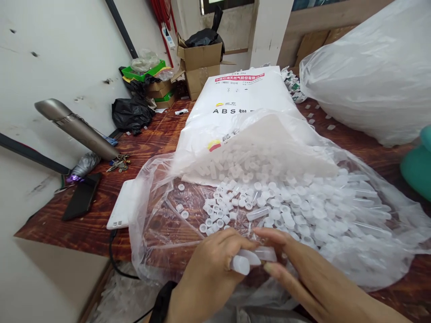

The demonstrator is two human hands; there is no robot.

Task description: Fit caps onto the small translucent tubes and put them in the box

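My left hand (218, 260), with a black band at its wrist, is closed around a few translucent white plastic tubes (248, 259) low in the middle. My right hand (289, 260) is beside it, thumb and index finger spread around the right end of one tube (266, 254); whether it touches that tube is hard to tell. Beyond both hands, small white caps (215, 215) and more tubes (370, 229) lie heaped on a clear plastic bag (151, 224). A printed white sack (249, 96) lies behind, its near edge over part of the heap.
On the left of the wooden table (134, 150) are a white power strip (124, 204) with a cable, a phone (81, 196), keys (120, 163) and a metal flask (77, 128). A cardboard box (202, 60) is behind; a full plastic bag (370, 76) and a teal object (417, 166) are at right.
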